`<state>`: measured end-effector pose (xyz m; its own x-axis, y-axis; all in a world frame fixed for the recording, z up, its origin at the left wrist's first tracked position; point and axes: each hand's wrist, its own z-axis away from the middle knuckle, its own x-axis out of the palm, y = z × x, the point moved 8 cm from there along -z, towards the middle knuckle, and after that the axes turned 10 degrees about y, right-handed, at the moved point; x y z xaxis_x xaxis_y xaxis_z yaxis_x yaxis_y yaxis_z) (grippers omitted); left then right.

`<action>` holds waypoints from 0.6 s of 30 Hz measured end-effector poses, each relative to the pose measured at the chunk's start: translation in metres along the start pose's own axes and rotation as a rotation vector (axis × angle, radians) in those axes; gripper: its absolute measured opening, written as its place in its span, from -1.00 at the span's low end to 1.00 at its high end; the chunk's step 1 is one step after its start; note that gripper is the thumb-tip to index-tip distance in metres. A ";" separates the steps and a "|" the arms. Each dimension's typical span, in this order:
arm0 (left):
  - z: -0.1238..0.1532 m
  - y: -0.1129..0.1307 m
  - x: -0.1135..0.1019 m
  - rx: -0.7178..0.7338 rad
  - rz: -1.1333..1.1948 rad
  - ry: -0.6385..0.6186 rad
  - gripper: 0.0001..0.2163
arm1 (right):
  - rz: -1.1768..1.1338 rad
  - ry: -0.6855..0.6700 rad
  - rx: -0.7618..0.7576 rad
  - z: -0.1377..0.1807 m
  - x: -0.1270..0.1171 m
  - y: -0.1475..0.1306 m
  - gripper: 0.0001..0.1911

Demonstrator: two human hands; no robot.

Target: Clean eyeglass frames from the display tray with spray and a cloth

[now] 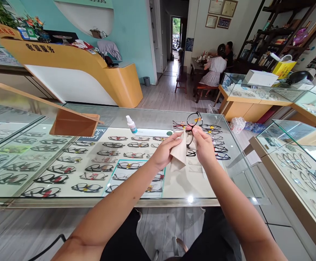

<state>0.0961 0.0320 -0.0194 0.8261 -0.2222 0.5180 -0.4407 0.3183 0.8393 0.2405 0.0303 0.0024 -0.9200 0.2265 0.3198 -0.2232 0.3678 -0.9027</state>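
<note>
Over the clear-glass tabletop, left hand pinching beige zigzag-edged cloth, right hand gripping round black-rimmed eyeglasses; light pressure seems best.

The bottle is standing on the table, right of the stand. Frames are lying inside the table. The cloth is hanging above, right of the bottle. Beyond, the bin is standing left of the bench.

- The view from the head faces forward and down over a glass counter.
- Left hand and right hand are near, mid-frame.
- A doorway lies far ahead.
</note>
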 end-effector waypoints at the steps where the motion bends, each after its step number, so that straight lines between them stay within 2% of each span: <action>1: -0.001 0.001 -0.001 -0.007 0.023 -0.007 -0.56 | -0.001 0.008 0.003 -0.001 -0.002 0.000 -0.73; 6: -0.008 0.011 -0.008 0.001 0.146 0.019 -0.60 | 0.031 -0.018 -0.032 -0.002 0.000 -0.004 -0.74; 10: -0.007 0.012 -0.002 -0.032 0.189 -0.060 -0.67 | 0.058 -0.038 -0.023 0.000 0.003 -0.002 -0.72; 14: -0.003 0.001 -0.003 -0.073 0.113 -0.064 -0.66 | 0.048 -0.045 -0.009 0.001 0.003 -0.002 -0.70; 18: 0.001 -0.010 0.000 -0.065 -0.030 -0.093 -0.48 | 0.055 -0.060 -0.027 0.004 0.007 -0.005 -0.71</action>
<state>0.1002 0.0283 -0.0277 0.8010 -0.3161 0.5083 -0.3898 0.3690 0.8437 0.2338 0.0268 0.0077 -0.9485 0.1933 0.2510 -0.1634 0.3803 -0.9103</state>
